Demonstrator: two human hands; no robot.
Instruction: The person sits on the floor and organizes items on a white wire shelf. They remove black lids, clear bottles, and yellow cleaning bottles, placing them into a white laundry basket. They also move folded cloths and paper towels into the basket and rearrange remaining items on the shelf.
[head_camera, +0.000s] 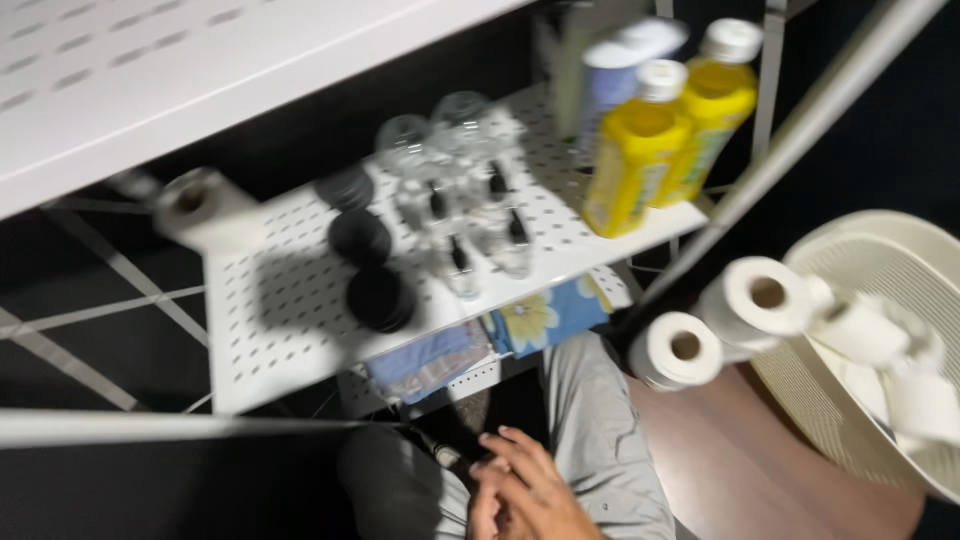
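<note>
Both hands (520, 490) rest empty near the knees; bottles (660, 140) and glasses (460, 190) already line the shelf (280, 330), rolls (730, 320) fill the basket (870, 260).

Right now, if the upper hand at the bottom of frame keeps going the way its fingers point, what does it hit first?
Likely the folded blue cloth on the low shelf. The right hand points up-left over the knee toward it. Depth is blurred, so this is uncertain.
</note>
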